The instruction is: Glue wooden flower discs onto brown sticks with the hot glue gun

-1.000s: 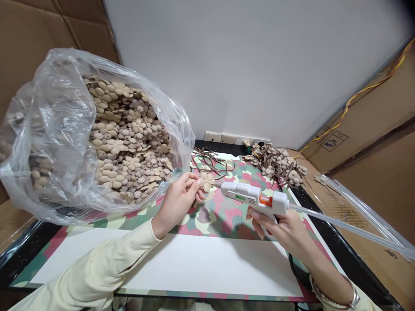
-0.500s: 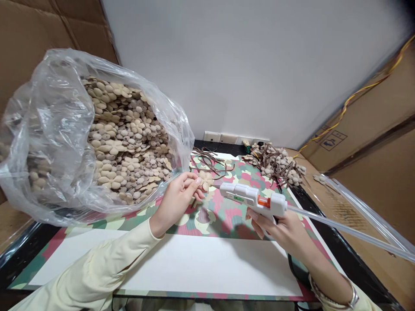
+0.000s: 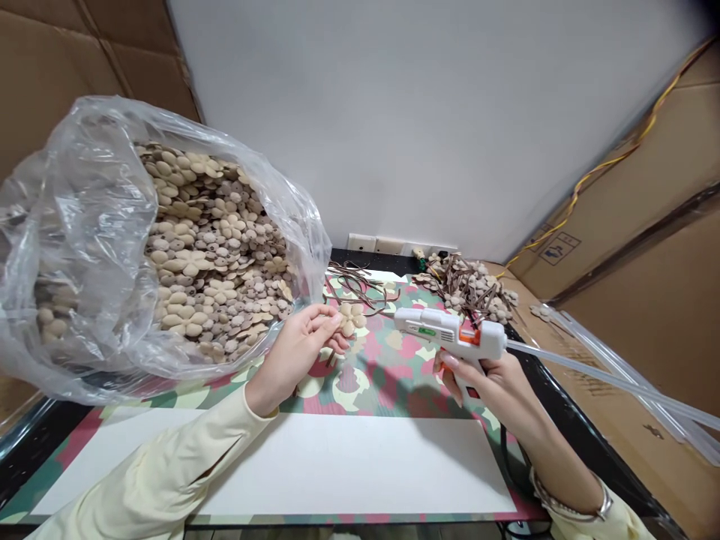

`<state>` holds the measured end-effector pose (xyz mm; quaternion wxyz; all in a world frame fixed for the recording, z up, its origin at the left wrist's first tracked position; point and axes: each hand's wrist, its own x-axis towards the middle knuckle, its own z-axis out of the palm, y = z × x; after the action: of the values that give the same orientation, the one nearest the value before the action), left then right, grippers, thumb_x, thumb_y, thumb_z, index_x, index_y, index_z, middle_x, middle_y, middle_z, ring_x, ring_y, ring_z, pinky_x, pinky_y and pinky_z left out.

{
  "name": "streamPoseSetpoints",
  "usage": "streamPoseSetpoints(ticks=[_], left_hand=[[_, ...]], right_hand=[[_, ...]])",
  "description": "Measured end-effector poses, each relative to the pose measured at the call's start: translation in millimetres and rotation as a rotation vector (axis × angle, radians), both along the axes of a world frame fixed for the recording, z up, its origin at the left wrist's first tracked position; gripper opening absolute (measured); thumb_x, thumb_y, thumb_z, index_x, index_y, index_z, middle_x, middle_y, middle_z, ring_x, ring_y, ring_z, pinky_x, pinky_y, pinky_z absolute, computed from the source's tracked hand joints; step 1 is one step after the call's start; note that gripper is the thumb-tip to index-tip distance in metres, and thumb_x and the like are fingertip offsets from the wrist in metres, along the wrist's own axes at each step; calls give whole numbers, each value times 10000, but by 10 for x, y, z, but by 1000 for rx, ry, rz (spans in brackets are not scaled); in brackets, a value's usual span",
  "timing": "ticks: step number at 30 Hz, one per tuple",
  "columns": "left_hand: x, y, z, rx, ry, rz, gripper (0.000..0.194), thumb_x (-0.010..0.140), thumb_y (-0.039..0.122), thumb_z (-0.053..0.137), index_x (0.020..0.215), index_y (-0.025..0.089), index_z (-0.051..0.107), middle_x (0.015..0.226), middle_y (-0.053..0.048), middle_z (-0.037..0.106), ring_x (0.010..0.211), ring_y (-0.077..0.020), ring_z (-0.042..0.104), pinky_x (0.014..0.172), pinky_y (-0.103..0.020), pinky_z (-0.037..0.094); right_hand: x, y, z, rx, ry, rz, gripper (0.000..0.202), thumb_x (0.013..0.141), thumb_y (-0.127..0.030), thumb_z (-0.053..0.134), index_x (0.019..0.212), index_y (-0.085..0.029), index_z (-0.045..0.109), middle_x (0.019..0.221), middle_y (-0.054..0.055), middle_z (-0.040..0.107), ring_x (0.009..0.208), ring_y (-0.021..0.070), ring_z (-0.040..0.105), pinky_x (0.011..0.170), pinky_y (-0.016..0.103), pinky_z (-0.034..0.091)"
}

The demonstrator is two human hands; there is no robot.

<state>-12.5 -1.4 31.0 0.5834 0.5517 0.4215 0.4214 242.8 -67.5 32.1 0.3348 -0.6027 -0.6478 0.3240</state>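
Between the thumb and fingers of my left hand (image 3: 307, 341) is a beige fabric flower (image 3: 352, 319), petals facing up. My right hand (image 3: 489, 386) grips a white hot glue gun (image 3: 444, 330) by its handle, its nozzle pointing left toward the flower with a gap between them. A long clear glue stick (image 3: 585, 369) sticks out of the gun's back. Just behind the flower lie loose brown cords (image 3: 365, 285). To the left, a clear plastic bag (image 3: 93, 202) stands open, full of beige and greyish flowers (image 3: 219, 262).
A pile of flowers with brown stems (image 3: 475, 289) lies at the back right. Spare glue sticks (image 3: 624, 375) rest on cardboard (image 3: 607, 420) at the right. A white sheet (image 3: 270, 465) covers the near part of the camouflage-patterned mat (image 3: 388, 375). Sockets (image 3: 388, 246) line the wall's foot.
The glue gun has drawn back to the right, away from the flower. My left hand still holds the flower in nearly the same place. The view has shifted slightly.
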Motion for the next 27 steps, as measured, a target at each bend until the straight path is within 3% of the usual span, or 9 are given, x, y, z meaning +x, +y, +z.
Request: streamPoseSetpoints(ticks=[9, 12, 15, 19, 21, 24, 27], left_hand=[[-56, 65, -33, 8, -80, 61, 223, 797, 365, 583, 865, 155, 552, 714, -13, 650, 638, -116, 623, 609, -217, 486], [-78, 65, 8, -16, -98, 81, 239, 792, 376, 588, 859, 147, 569, 743, -22, 659, 640, -111, 626, 606, -208, 484], [-97, 69, 44, -28, -107, 92, 243, 786, 368, 597, 862, 138, 583, 779, -35, 665, 671, -117, 634, 613, -205, 486], [-134, 101, 48, -20, -88, 97, 275, 781, 392, 596, 871, 132, 592, 819, -57, 675, 683, -124, 631, 530, -183, 455], [-159, 125, 37, -14, -89, 104, 301, 779, 415, 590, 894, 137, 587, 825, -68, 681, 663, -127, 626, 491, -182, 440], [-195, 161, 15, 10, -88, 145, 322, 763, 431, 602, 905, 142, 588, 833, -80, 688, 687, -147, 638, 494, -192, 455], [-212, 195, -22, 38, -61, 178, 332, 748, 437, 613, 908, 146, 589, 884, -98, 689, 754, -185, 655, 480, -202, 468]], right_hand=[[76, 70, 43, -67, 100, -39, 419, 859, -456, 445, 630, -140, 597, 428, 3, 514, 438, 122, 465, 486, 253, 350], [177, 149, 6, 100, -162, -79, 360, 842, -429, 468, 633, -157, 575, 488, 13, 542, 522, 148, 510, 526, 254, 374], [339, 294, -168, 321, -523, -73, 226, 819, -375, 499, 751, -173, 574, 680, 38, 588, 614, 171, 529, 574, 270, 396], [606, 523, -462, 355, -745, -3, 279, 809, -391, 520, 963, -159, 532, 940, 119, 560, 795, 234, 565, 684, 326, 446], [743, 605, -504, 324, -762, 28, 337, 797, -420, 542, 1001, -152, 517, 1008, 145, 536, 883, 255, 564, 751, 343, 456], [864, 662, -343, 226, -786, 129, 417, 724, -448, 629, 990, -140, 540, 1029, 169, 540, 920, 277, 559, 775, 353, 461], [711, 694, -46, 191, -827, 213, 216, 800, -365, 545, 854, -161, 587, 930, 140, 577, 802, 247, 570, 686, 337, 457]])
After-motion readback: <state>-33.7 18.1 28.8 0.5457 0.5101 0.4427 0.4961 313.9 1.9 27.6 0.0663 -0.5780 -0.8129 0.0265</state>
